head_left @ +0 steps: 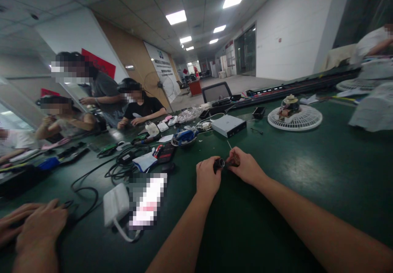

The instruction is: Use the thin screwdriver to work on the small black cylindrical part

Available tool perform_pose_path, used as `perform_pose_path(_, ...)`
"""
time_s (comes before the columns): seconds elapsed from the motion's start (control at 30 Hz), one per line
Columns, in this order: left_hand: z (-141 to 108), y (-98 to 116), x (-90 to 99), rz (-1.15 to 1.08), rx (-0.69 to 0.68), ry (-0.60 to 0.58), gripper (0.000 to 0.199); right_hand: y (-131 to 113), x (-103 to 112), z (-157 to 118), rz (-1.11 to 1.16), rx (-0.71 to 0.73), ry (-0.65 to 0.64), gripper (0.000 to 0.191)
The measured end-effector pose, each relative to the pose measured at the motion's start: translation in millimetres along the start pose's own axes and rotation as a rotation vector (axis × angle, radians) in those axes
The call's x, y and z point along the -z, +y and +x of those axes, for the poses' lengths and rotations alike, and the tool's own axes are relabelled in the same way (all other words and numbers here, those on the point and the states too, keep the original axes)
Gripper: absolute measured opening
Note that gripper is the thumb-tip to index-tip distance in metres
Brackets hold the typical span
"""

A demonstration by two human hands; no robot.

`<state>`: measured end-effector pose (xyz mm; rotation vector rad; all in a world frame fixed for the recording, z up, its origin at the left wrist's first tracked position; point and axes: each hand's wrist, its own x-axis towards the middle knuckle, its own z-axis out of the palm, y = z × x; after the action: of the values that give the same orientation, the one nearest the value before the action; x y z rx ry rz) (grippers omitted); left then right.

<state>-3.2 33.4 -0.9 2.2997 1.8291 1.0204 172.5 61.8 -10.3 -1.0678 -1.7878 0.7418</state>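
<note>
My left hand (pixel 208 176) grips a small black cylindrical part (pixel 219 164) with a shiny metal ring at its open end. My right hand (pixel 247 166) holds the part's other end, a darker brownish section (pixel 232 162), partly hidden by my fingers. Both hands are close together above the dark green workbench (pixel 294 207). The nearest loose item is a small black object (pixel 168 167), to the left of my left hand.
A co-worker's hands (pixel 32 226) rest at the lower left, beside a white power adapter (pixel 116 204) and tangled black cables (pixel 123 170). A white box device (pixel 229 125) and a white round fan guard (pixel 294 118) stand farther along the bench. Other people sit beyond.
</note>
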Motion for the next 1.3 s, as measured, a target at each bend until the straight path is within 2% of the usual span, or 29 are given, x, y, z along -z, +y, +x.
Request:
perform_pose_path(0.17,0,0,0.1,-0.005,-0.011,0.003,0.031,-1,1,-1,0.136,-0.013,0.077,0.034)
perform_pose_path(0.53,0,2,2.2,-0.044,-0.106,-0.038,0.031,7,-3,1,0.248,-0.022,0.051,0.035)
perform_pose_path(0.83,1,1,2.4,-0.064,-0.142,-0.027,0.03,3,0,1,0.141,-0.061,0.046,0.039)
perform_pose_path(1.3,-1,3,1.1,-0.071,-0.188,-0.053,0.031,-4,0,-2,0.039,-0.04,0.05,0.033)
